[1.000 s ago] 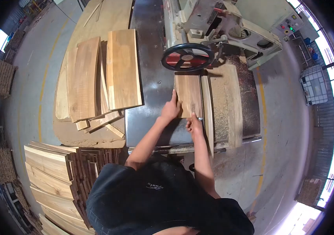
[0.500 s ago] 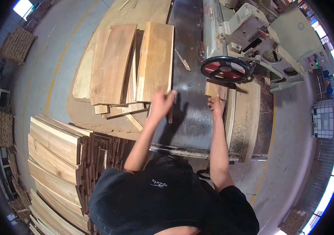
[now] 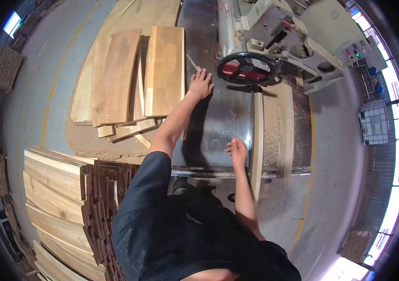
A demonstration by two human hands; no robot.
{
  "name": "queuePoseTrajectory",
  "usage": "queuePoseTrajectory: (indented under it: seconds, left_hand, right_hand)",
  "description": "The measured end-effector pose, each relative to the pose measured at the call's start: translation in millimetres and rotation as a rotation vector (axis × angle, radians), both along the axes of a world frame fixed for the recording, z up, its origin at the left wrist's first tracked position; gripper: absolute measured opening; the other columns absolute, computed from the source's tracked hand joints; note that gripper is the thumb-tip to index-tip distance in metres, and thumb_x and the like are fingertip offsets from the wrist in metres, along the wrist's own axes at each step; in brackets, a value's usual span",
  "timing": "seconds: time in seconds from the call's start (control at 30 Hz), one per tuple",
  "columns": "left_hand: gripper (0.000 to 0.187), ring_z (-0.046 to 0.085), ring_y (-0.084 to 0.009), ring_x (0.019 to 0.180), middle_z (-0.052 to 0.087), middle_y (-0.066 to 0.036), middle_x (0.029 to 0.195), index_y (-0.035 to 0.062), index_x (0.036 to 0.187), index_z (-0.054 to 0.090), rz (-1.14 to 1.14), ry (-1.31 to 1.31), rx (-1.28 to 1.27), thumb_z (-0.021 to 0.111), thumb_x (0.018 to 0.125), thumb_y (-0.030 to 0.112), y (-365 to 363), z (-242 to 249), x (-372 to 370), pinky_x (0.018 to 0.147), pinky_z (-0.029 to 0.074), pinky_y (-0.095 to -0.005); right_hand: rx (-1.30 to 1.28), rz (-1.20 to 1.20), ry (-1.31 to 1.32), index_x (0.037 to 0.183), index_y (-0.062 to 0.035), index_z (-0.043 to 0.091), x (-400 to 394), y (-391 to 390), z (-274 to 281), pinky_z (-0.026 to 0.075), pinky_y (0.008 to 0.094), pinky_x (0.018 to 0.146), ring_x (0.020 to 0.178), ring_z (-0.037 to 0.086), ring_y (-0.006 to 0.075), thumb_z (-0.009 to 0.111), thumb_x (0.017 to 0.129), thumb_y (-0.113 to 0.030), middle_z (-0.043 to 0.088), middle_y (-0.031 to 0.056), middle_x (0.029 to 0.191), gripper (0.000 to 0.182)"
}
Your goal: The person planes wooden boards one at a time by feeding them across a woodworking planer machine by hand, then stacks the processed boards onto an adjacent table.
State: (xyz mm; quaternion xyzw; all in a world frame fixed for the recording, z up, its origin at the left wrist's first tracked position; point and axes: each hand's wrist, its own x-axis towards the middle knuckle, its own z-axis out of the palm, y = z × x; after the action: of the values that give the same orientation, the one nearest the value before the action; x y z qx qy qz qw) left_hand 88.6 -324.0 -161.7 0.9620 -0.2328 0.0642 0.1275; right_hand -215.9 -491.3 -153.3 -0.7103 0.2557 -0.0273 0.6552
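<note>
A woodworking workshop is indicated by a heavy machine [image 3: 319, 23] fitted with a black handwheel [image 3: 246, 68] and a lit control panel [image 3: 356, 51], by sawdust [image 3: 272, 117] scattered beside a metal table [image 3: 227, 117], and by boards [image 3: 59, 201] stacked at the lower left; the grey floor [image 3: 279, 203] is marked with yellow lines [image 3: 47, 110].

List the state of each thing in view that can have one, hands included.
Left hand: open, fingers spread, by the wood sliver
Right hand: loosely curled, nothing visible in it
Wood sliver: lying on the metal table, contact with the hand unclear
Green light: lit
Black wheel: turning or still, cannot tell
Board pile: stacked, edges uneven
Sawdust: loosely scattered
</note>
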Motion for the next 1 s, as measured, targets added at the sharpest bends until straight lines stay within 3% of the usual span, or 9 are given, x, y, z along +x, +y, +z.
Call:
queuePoseTrajectory:
  seconds: [0.13,0.33,0.4,0.43,0.63,0.7,0.77,0.8,1.0]
  left_hand:
    - [0.069,0.025,-0.0361,0.146,0.029,-0.02,0.157,0.0063,0.148,0.039,0.217,-0.095,-0.087,0.047,0.096,0.051,-13,-8,-104,0.115,0.022,-0.0554]
    - [0.063,0.033,-0.0429,0.139,0.036,-0.026,0.15,0.0029,0.139,0.049,0.622,-0.079,-0.044,0.056,0.093,0.046,79,25,-343,0.112,0.025,-0.0581]
    - [0.059,0.04,-0.0463,0.132,0.041,-0.034,0.14,0.0006,0.137,0.05,0.892,0.385,-0.289,0.06,0.093,0.039,100,100,-384,0.108,0.033,-0.0522]
    - [0.055,0.045,-0.0458,0.127,0.045,-0.035,0.134,-0.0003,0.134,0.052,0.95,-0.094,0.001,0.065,0.09,0.03,99,77,-394,0.103,0.039,-0.0487]
    - [0.057,0.042,-0.0523,0.126,0.046,-0.035,0.132,0.0048,0.135,0.053,0.538,-0.369,-0.558,0.07,0.086,0.028,123,96,-232,0.107,0.035,-0.0557]
    - [0.061,0.042,-0.0525,0.126,0.046,-0.034,0.134,0.0064,0.133,0.056,0.674,-0.43,-0.343,0.072,0.083,0.039,115,94,-167,0.106,0.035,-0.0579]
    - [0.069,0.038,-0.0534,0.13,0.042,-0.036,0.139,0.0068,0.132,0.057,0.796,-0.048,-0.141,0.071,0.081,0.051,114,76,-122,0.108,0.033,-0.0583]
    - [0.073,0.034,-0.0529,0.135,0.037,-0.036,0.144,0.0069,0.132,0.057,0.775,-0.114,-0.106,0.069,0.081,0.057,105,65,-122,0.111,0.029,-0.0579]
    - [0.105,0.005,-0.0456,0.149,0.012,-0.033,0.158,0.0131,0.149,0.04,1.037,-0.055,-0.214,0.07,0.069,0.073,65,60,-166,0.115,0.015,-0.0628]
  right_hand:
    - [-0.053,0.014,0.015,0.119,0.0,0.062,-43,5,6,0.047,0.0259,0.057,0.067,0.064,0.0122,0.052,0.103,-0.025,0.068,0.0078,0.092,0.031]
    - [0.01,0.075,-0.013,0.121,0.0004,0.06,-47,1,4,0.048,0.0276,0.059,0.069,0.065,0.0127,0.05,0.104,-0.023,0.067,0.0066,0.09,0.031]
    - [0.068,0.108,-0.01,0.122,0.0007,0.06,-48,-5,3,0.049,0.0286,0.061,0.071,0.065,0.0131,0.05,0.104,-0.023,0.066,0.0074,0.092,0.031]
    - [0.069,0.111,-0.025,0.122,0.0007,0.06,-47,-9,2,0.049,0.0286,0.061,0.071,0.065,0.0131,0.05,0.104,-0.023,0.066,0.0074,0.092,0.031]
    - [0.069,0.206,-0.053,0.124,0.001,0.058,-54,-11,1,0.05,0.0287,0.063,0.074,0.066,0.0146,0.048,0.104,-0.022,0.066,0.009,0.093,0.032]
    - [0.118,0.196,-0.067,0.123,0.0009,0.058,-58,-12,-9,0.05,0.0285,0.063,0.074,0.066,0.0138,0.05,0.104,-0.022,0.066,0.0091,0.093,0.031]
    - [0.181,0.158,-0.016,0.122,-0.0004,0.059,-69,-14,-9,0.049,0.0272,0.062,0.074,0.066,0.0131,0.051,0.103,-0.024,0.067,0.0075,0.095,0.031]
    - [0.213,0.167,0.011,0.122,-0.0012,0.059,-77,-15,-6,0.049,0.0276,0.063,0.075,0.066,0.0131,0.052,0.103,-0.025,0.067,0.0068,0.096,0.032]
    - [0.243,0.271,0.195,0.126,-0.006,0.058,-149,-32,-3,0.05,0.0277,0.071,0.086,0.066,0.0115,0.055,0.101,-0.034,0.068,0.0045,0.103,0.038]
